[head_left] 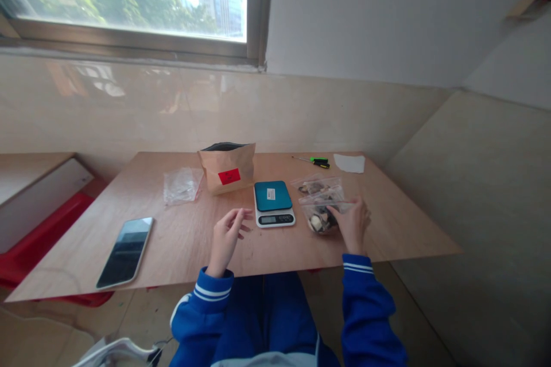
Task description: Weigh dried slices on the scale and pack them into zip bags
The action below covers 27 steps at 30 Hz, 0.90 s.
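My right hand (353,222) grips the upper right edge of a clear zip bag (319,219), which rests on the table. Inside it are dark and pale chunks that look like dried mushroom pieces. Just behind lies a second clear zip bag (318,185) with similar pieces, partly covered by the first. My left hand (228,235) hovers over the table's front, fingers loosely bent and apart, holding nothing. Closest to it is a kitchen scale (274,202), white with a teal top and a small label. A brown paper pouch (230,167) with a red label stands open behind the left hand.
Clear plastic bags (183,186) lie left of the pouch. A phone (126,252) rests near the table's (181,252) front left. Screwdrivers (316,161) and a white paper piece (349,163) lie at the back right. A wall (301,114) borders the back, and a red stool (47,235) stands left.
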Tool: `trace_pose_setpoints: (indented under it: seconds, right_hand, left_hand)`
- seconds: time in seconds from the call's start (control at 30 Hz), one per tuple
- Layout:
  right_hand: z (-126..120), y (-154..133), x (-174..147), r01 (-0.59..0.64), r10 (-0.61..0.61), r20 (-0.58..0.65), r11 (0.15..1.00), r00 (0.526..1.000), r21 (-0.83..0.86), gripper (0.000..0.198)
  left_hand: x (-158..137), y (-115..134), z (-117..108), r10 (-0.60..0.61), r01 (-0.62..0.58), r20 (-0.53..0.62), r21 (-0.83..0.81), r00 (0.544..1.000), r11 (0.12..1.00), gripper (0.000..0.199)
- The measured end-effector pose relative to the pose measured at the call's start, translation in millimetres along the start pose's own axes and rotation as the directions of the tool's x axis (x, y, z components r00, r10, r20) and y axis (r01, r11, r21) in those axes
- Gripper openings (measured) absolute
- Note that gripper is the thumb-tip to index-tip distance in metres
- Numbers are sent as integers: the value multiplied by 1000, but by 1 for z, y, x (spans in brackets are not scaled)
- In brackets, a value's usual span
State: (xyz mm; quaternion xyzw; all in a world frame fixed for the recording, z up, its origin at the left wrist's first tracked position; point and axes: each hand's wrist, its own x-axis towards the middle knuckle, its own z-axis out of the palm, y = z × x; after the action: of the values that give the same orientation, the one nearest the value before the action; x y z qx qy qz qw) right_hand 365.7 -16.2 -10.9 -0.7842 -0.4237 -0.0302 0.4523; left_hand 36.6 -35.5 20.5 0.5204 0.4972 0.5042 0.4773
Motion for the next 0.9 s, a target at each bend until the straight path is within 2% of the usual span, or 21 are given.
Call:
trace_pose_setpoints:
  seconds: [0.07, 0.13, 0.17, 0.23, 0.3, 0.37, 0.4, 0.43, 0.47, 0.53, 0.57, 0.63, 0.7, 0.77, 0.83, 0.9]
  right_hand:
    - [-1, 6, -15, 83, -106, -166, 987, 980, -138, 87]
    - [2, 10, -38, 162, -202, -211, 968, 956, -190, 75]
    - [5, 11, -49, 204, -241, -184, 958, 953, -199, 69]
    - [16, 16, -69, 268, -289, -83, 943, 954, -199, 64]
    - [29, 23, -79, 286, -290, 8, 939, 957, -189, 63]
    - [42, 29, -79, 268, -260, 67, 943, 963, -196, 64]
    - [47, 31, -76, 251, -238, 88, 946, 967, -207, 64]
    - [51, 30, -71, 228, -210, 104, 948, 972, -221, 64]
    - [53, 26, -66, 201, -179, 113, 951, 977, -234, 64]
    - [54, 7, -55, 168, -147, 107, 960, 983, -223, 64]
    - [52, -8, -50, 186, -170, 103, 966, 980, -179, 62]
    - [45, -47, -44, 313, -311, 107, 950, 944, -1, 54]
    - [38, -94, -43, 475, -518, 142, 843, 843, 254, 42]
    - [32, -140, -46, 559, -677, 188, 708, 711, 432, 37]
    - [30, -175, -55, 629, -782, 209, 603, 587, 490, 34]
    - [31, -197, -68, 690, -849, 285, 527, 444, 496, 31]
  left_hand:
    - [7, 1, -5, 42, -38, -121, 36, 992, 999, 46]
    - [19, 6, -10, 157, -126, -270, 132, 950, 983, 42]
    - [27, 11, -13, 242, -179, -338, 206, 910, 962, 39]
    - [49, 25, -19, 430, -272, -427, 383, 795, 883, 33]
    - [76, 43, -26, 564, -276, -474, 546, 677, 791, 27]
    - [106, 60, -35, 608, -247, -509, 607, 610, 756, 25]
    - [121, 66, -39, 605, -228, -516, 616, 606, 754, 26]
    - [134, 71, -43, 594, -207, -516, 622, 617, 755, 27]
    - [145, 74, -46, 566, -180, -503, 623, 653, 761, 29]
    - [158, 74, -51, 445, -117, -429, 603, 786, 789, 33]
    - [160, 71, -53, 383, -97, -387, 586, 838, 805, 32]
    - [152, 66, -55, 308, -83, -323, 559, 895, 825, 29]
    - [133, 60, -55, 301, -97, -278, 567, 912, 818, 23]
    - [109, 57, -52, 308, -127, -202, 609, 930, 783, 17]
    - [87, 53, -48, 324, -168, -146, 623, 935, 764, 16]
    - [71, 47, -43, 349, -184, -157, 617, 924, 765, 18]
